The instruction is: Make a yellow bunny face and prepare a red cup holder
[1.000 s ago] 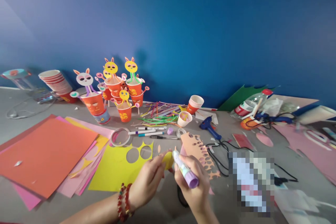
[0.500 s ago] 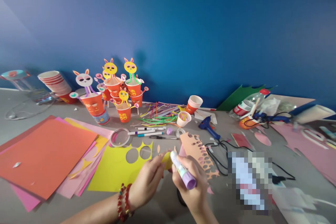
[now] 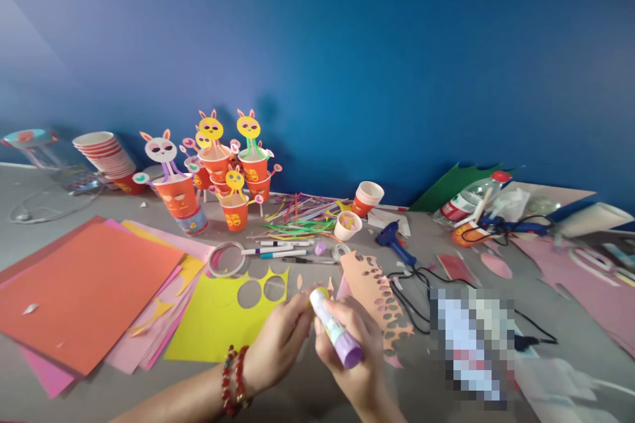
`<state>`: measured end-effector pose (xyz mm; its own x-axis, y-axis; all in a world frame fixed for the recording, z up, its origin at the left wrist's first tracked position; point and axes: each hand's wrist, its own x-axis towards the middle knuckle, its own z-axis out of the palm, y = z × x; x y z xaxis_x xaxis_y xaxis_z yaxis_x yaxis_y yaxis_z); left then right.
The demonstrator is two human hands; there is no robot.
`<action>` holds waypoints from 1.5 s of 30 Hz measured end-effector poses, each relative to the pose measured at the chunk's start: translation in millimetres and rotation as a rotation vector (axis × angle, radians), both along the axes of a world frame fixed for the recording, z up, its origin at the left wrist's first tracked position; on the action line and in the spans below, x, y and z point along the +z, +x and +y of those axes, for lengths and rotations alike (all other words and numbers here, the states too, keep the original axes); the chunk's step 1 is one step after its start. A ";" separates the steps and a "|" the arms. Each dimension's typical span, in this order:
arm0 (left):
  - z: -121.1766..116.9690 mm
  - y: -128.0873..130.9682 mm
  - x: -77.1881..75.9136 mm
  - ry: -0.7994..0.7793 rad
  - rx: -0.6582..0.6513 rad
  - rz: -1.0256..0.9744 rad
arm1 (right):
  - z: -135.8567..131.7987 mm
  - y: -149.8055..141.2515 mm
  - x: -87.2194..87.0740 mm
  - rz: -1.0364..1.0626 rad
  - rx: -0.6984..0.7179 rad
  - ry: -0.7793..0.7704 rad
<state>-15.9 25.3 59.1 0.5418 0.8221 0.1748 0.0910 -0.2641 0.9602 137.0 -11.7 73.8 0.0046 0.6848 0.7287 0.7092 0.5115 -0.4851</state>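
Note:
My right hand (image 3: 354, 344) is closed around a glue stick (image 3: 335, 329) with a white patterned barrel and a purple base. Its tip end points up and left, against a small yellow paper piece (image 3: 323, 292) that is mostly hidden behind it. My left hand (image 3: 280, 337), with red bead bracelets at the wrist, pinches that yellow piece from the left. Under and beside my left hand lies a yellow paper sheet (image 3: 208, 324) with round holes cut out. To the right of my right hand is a peach paper sheet (image 3: 364, 277) full of oval cut-outs.
Rabbit-faced paper cups (image 3: 234, 208) stand at the back left, beside stacked cups (image 3: 106, 155). Orange paper (image 3: 94, 291) covers the left front. Markers (image 3: 278, 251), a tape roll (image 3: 225, 259) and pipe cleaners (image 3: 297, 225) lie mid-table. A blue glue gun (image 3: 394, 241) with black cord is right.
My right hand and the glue stick have shifted slightly left and down across the yellow piece, which is now more covered. My left hand has barely moved.

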 end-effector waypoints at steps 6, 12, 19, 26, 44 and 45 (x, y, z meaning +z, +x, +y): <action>2.1 -0.5 0.6 0.009 0.010 0.044 | 0.6 -0.8 1.4 -0.001 -0.015 -0.042; 2.2 0.7 -0.7 0.080 0.035 0.077 | 2.9 1.8 3.3 0.004 -0.019 -0.044; 1.1 1.1 0.2 0.061 0.013 0.050 | 3.1 2.7 3.4 0.025 0.003 -0.059; 0.4 -0.4 0.7 0.082 0.034 0.038 | 2.3 5.6 0.9 0.026 -0.017 -0.062; 7.2 1.0 -12.2 -0.199 0.034 -0.105 | -10.7 29.8 -16.9 0.756 -0.133 -0.335; 7.7 2.2 -10.2 -0.267 0.011 -0.167 | -10.2 28.9 -18.2 0.922 -0.114 -0.399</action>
